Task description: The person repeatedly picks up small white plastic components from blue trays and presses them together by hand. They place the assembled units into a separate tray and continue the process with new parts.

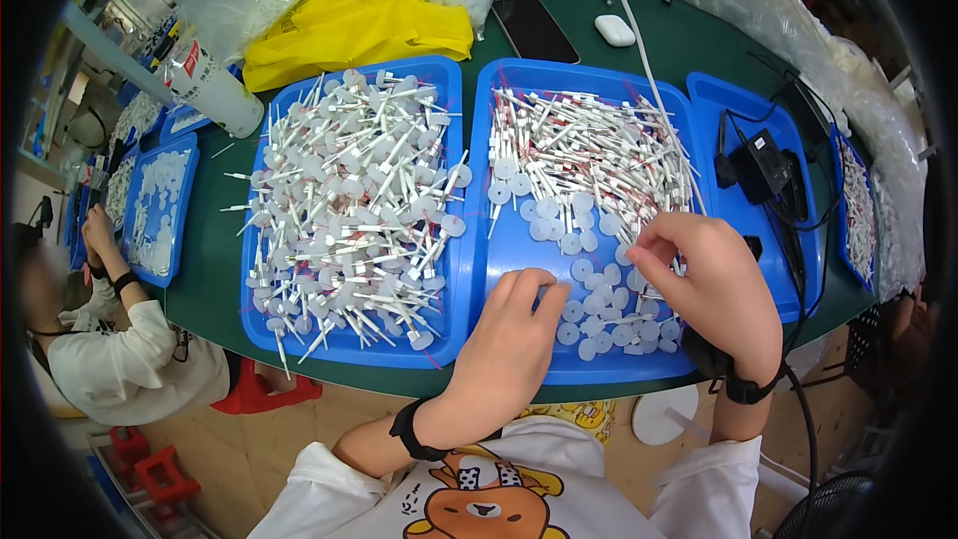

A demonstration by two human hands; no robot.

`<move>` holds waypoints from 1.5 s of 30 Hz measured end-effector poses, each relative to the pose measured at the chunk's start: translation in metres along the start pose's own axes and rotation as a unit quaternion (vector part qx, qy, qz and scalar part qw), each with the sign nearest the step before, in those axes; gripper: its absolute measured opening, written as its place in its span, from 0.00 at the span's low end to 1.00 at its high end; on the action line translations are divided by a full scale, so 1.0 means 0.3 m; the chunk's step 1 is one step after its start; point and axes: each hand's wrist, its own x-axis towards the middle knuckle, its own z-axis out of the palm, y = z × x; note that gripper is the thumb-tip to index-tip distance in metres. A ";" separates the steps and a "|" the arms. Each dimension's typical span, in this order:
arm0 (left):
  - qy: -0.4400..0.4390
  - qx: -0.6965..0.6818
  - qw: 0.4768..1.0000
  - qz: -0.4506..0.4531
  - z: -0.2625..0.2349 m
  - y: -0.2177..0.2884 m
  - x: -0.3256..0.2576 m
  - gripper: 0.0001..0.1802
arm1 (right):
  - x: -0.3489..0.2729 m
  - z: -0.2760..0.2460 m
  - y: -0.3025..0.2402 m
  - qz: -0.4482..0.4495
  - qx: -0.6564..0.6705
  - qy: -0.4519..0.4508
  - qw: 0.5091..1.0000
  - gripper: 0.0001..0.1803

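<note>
while both hands work over the middle blue plastic tray (499,250), the left hand (509,339) rests palm-down with fingertips pressed on a small white plastic disc (582,269) area; the right hand (714,284) curls, fingers pinching among white discs below a pile of thin white plastic sticks (589,155); pinched item hidden.

Your left hand (514,334) lies palm down, back of the hand up, fingers (529,284) stretched forward and slightly curled at the tips, close together. Its forearm comes up from the lower edge, with a black band at the wrist. Your right hand (714,279) sits a little farther forward, turned inward, fingers bent and fingertips (639,250) drawn together toward the left. Its wrist is bent and wears a black strap. The two hands are near each other, not touching.
</note>
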 end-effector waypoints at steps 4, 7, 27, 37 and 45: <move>0.013 -0.024 0.999 -0.018 -0.009 0.006 0.003 0.13 | 0.102 0.024 0.018 -0.009 -0.063 0.005 0.998 0.09; 0.006 -0.048 0.999 -0.016 -0.016 -0.007 -0.006 0.08 | 0.195 0.060 0.031 -0.016 -0.123 0.013 0.992 0.10; 0.023 -0.545 0.835 -0.066 -0.094 -0.074 -0.017 0.19 | -0.078 0.073 -0.137 -0.057 0.073 0.088 0.992 0.15; -0.022 -0.618 0.785 -0.049 -0.106 -0.093 -0.019 0.17 | -0.169 0.117 -0.127 -0.156 0.072 0.003 0.985 0.23; -0.022 -0.616 0.786 -0.046 -0.107 -0.093 -0.023 0.17 | -0.173 0.124 -0.111 -0.177 0.027 0.024 0.984 0.22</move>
